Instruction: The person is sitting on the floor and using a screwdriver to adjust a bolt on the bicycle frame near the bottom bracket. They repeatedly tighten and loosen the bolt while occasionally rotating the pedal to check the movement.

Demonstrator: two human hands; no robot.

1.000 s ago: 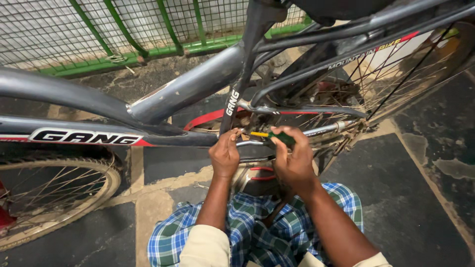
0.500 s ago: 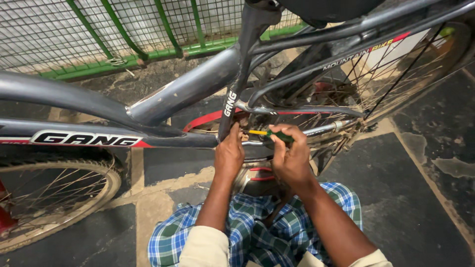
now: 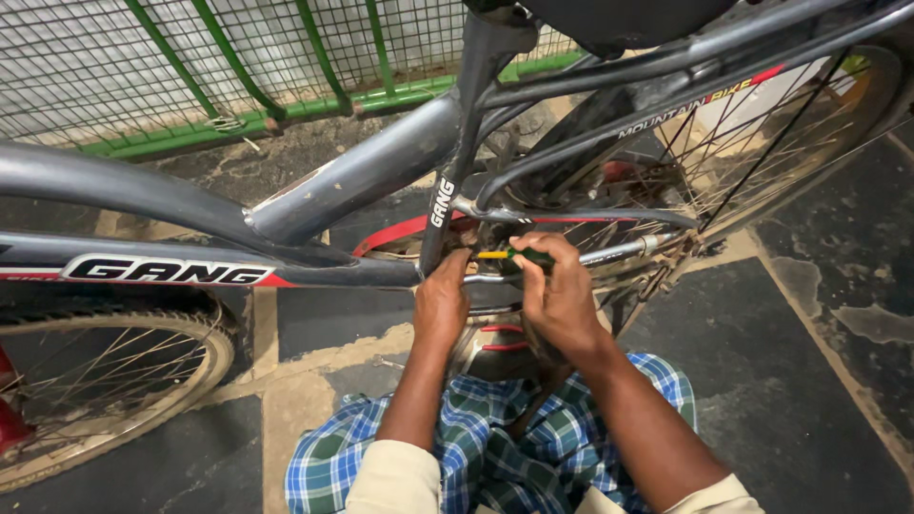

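Observation:
A grey bicycle frame (image 3: 314,195) stands in front of me, its seat tube (image 3: 457,162) running down to the crank area. My right hand (image 3: 557,295) grips a screwdriver with a green and yellow handle (image 3: 509,255), pointed left toward the base of the seat tube. My left hand (image 3: 441,303) is closed around the frame's lower part beside the screwdriver tip; what it pinches is hidden. Both forearms rise from my lap, which is covered by blue checked cloth (image 3: 486,447).
The rear wheel (image 3: 762,162) with spokes is at the upper right, the front wheel (image 3: 105,381) at the lower left. A green metal mesh fence (image 3: 238,67) runs along the back. The floor is dark tiles with worn pale joints (image 3: 819,381).
The view has shifted slightly. Both hands stay at the same spot on the frame, the right hand still on the screwdriver with small adjustments.

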